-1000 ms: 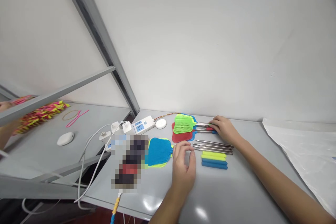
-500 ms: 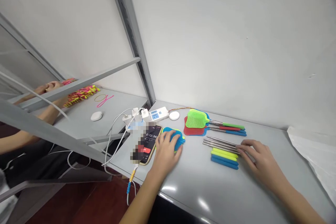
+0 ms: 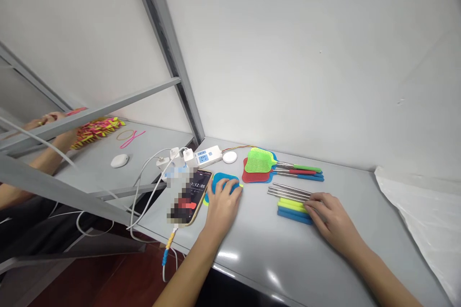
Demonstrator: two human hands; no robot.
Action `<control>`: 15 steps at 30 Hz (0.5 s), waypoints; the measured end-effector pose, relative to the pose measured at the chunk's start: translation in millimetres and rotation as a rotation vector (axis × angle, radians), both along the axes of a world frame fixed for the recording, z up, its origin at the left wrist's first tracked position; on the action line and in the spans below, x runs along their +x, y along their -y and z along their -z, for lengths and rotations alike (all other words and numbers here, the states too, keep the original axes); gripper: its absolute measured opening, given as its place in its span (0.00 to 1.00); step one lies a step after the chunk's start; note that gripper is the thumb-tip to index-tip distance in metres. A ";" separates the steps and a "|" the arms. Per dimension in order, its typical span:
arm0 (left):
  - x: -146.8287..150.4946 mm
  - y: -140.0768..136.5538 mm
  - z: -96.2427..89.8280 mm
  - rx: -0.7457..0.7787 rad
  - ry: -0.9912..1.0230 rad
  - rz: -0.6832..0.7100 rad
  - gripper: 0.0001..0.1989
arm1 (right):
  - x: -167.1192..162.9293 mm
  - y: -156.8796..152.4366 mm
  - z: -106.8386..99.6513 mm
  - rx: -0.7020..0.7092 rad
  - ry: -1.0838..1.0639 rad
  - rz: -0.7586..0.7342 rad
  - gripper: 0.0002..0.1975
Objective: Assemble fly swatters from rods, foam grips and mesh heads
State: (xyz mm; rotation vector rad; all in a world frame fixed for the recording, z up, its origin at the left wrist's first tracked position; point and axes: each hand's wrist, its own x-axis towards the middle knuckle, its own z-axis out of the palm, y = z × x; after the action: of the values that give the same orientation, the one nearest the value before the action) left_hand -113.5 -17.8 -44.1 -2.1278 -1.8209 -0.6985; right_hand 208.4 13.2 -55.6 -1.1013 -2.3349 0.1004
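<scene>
My left hand [image 3: 221, 206] rests over a small stack of blue and yellow fly swatter heads [image 3: 225, 180], its bent fingers apart and touching the top blue one. My right hand [image 3: 329, 216] is at the right ends of a yellow handle [image 3: 290, 204] and several thin metal rods [image 3: 284, 192]. Its thumb and fingertips come together on the yellow handle's end. Blue handles [image 3: 293, 216] lie in front of the yellow ones, their right ends partly covered by this hand.
Fly swatters with green, red and blue heads [image 3: 261, 160] lie by the wall. A phone [image 3: 190, 196], a power strip [image 3: 209, 156] and a round white disc [image 3: 229, 157] are at left. White sheeting [image 3: 406, 211] lies right. Beyond the metal frame, another person's hands [image 3: 50, 119] touch something.
The view has swung slightly right. My right hand has moved left onto the handle ends. My left fingers have curled more over the blue head.
</scene>
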 end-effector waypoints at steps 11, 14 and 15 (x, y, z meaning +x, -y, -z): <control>54.2 40.4 -39.4 0.613 0.211 0.187 0.08 | 7.2 -2.9 -2.9 0.023 -0.069 0.079 0.07; 85.9 51.6 -30.4 0.514 0.220 0.312 0.07 | 12.6 -8.3 -1.4 -0.006 -0.068 0.134 0.08; 93.6 53.4 -24.9 0.472 0.222 0.328 0.06 | 14.8 -9.9 -1.1 -0.020 -0.066 0.153 0.09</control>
State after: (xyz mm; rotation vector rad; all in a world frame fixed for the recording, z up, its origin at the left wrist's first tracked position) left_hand -19.8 -71.3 -19.2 -2.0921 -1.2300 -1.3387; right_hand 223.1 23.1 -54.5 -1.2635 -2.1876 0.1018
